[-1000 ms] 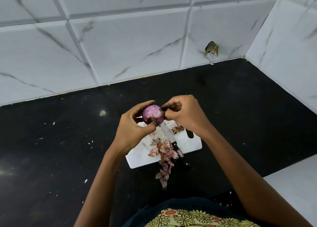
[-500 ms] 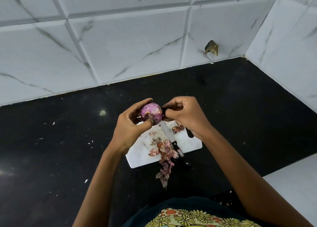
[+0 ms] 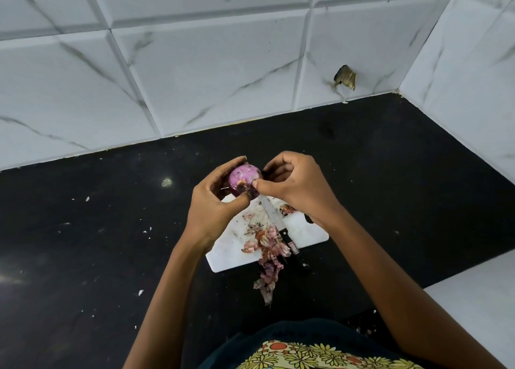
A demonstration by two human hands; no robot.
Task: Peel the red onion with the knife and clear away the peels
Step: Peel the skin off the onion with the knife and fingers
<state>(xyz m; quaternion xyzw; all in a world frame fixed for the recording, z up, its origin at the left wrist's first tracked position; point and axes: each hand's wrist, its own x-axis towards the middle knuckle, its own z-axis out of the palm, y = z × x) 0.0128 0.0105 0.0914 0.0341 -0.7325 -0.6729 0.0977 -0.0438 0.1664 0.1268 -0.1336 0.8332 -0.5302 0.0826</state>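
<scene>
A purple-red onion (image 3: 244,176) is held above the far end of a small white cutting board (image 3: 303,232). My left hand (image 3: 214,204) cups it from the left and below. My right hand (image 3: 295,184) pinches a bit of skin at the onion's lower right side with thumb and forefinger. The knife (image 3: 274,221) lies free on the board, blade toward the onion, black handle near the board's front edge. A heap of onion peels (image 3: 267,254) spreads from the board's middle over its front edge onto the counter.
The board lies on a black counter (image 3: 97,243) speckled with small white crumbs. White marble tile walls (image 3: 195,76) close off the back and right. A white surface (image 3: 479,299) adjoins the counter at the front right.
Both hands have lifted the onion a little and turned it slightly. My right thumb and forefinger have closed on skin at its lower side. Knife and peels have not moved.
</scene>
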